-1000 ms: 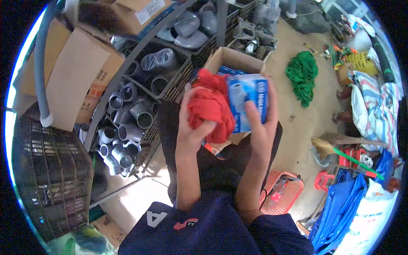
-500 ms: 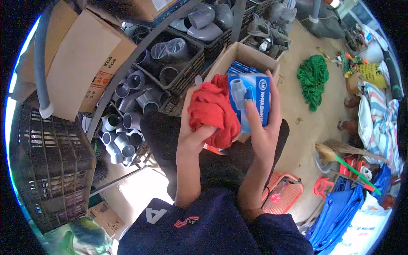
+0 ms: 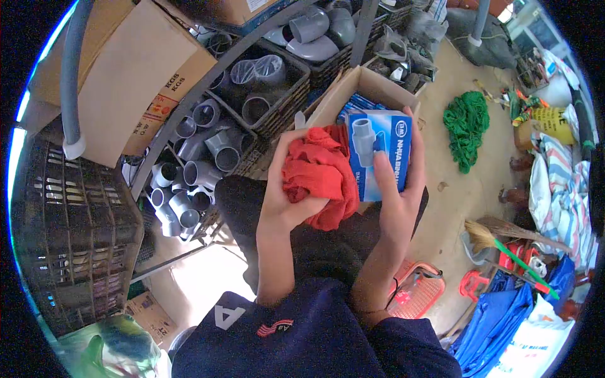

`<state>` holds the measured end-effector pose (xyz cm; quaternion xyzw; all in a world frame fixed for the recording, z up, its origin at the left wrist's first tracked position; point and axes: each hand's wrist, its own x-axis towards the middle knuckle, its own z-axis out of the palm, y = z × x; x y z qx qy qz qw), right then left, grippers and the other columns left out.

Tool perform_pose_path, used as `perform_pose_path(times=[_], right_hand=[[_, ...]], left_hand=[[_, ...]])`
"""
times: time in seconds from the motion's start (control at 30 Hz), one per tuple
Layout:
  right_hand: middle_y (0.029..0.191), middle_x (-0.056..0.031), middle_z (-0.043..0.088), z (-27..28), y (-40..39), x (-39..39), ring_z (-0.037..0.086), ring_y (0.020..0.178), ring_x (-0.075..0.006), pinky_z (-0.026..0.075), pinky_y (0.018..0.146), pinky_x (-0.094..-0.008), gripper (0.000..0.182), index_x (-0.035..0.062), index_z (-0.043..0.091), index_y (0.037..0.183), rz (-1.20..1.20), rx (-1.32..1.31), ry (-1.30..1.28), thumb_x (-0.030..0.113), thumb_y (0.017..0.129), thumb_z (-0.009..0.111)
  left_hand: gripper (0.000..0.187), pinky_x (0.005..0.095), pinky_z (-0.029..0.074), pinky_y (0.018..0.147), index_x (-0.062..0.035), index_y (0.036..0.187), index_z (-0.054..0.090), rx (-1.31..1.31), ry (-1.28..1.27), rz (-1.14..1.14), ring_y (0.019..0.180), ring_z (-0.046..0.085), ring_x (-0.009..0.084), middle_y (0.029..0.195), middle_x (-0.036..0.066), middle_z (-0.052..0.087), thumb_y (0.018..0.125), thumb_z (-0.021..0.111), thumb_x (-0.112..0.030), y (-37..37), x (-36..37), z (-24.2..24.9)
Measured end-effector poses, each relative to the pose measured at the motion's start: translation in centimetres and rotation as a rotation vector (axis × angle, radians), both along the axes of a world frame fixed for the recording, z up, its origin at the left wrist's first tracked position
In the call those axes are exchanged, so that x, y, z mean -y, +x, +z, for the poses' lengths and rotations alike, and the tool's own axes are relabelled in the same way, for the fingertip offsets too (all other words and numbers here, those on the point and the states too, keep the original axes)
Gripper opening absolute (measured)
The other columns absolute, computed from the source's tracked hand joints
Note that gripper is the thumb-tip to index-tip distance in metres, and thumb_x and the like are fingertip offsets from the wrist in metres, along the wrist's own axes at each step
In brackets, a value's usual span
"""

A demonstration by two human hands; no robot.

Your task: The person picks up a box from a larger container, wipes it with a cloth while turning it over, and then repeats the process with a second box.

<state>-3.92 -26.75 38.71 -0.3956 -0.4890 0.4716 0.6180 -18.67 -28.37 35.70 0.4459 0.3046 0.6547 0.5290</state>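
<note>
A crumpled red cloth (image 3: 321, 173) is bunched in my left hand (image 3: 283, 201), with the thumb pressed into its folds. Beside it, my right hand (image 3: 401, 195) grips a blue and white box (image 3: 380, 148) printed with a grey pipe fitting, its thumb lying across the front. The cloth touches the box's left edge. Just beyond both hands stands an open cardboard box (image 3: 387, 90) with several blue and white items (image 3: 358, 104) inside.
Black crates (image 3: 293, 94) of grey pipe fittings (image 3: 183, 208) stand at the left and ahead. Green netting (image 3: 466, 129) lies on the floor at the right, near brooms (image 3: 482, 236) and blue sheets (image 3: 498, 315). A red basket (image 3: 423, 293) is low at the right.
The box and cloth sit slightly lower and further right in view, both still held. The surroundings have shifted a little with the camera.
</note>
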Motion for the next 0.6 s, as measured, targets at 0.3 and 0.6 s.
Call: perform_pose_path(times=[0.3,0.6], right_hand=[[0.120,-0.0124,0.050,-0.1,0.5,0.5,0.052,0.105,-0.0172,0.040,0.091,-0.0292,0.064,0.0012,0.035,0.135,0.149,0.095,0.057,0.009,0.078,0.063],[0.114,-0.0103,0.053,-0.6,0.9,0.2,0.054,0.099,-0.0148,0.041,0.088,-0.0277,0.064,0.0025,0.033,0.136,0.082,0.163,0.088,0.008,0.079,0.062]], left_hand=[[0.081,0.0297,0.035,0.096,0.0003,0.127,0.036,0.192,-0.095,0.073,0.110,0.047,0.0175,0.119,0.011,0.047,0.057,0.072,-0.016,-0.5,0.3,0.3],[0.077,0.0304,0.035,0.097,0.0000,0.129,0.034,0.257,-0.199,0.138,0.111,0.047,0.0177,0.120,0.011,0.047,0.062,0.069,-0.015,0.1,0.6,1.0]])
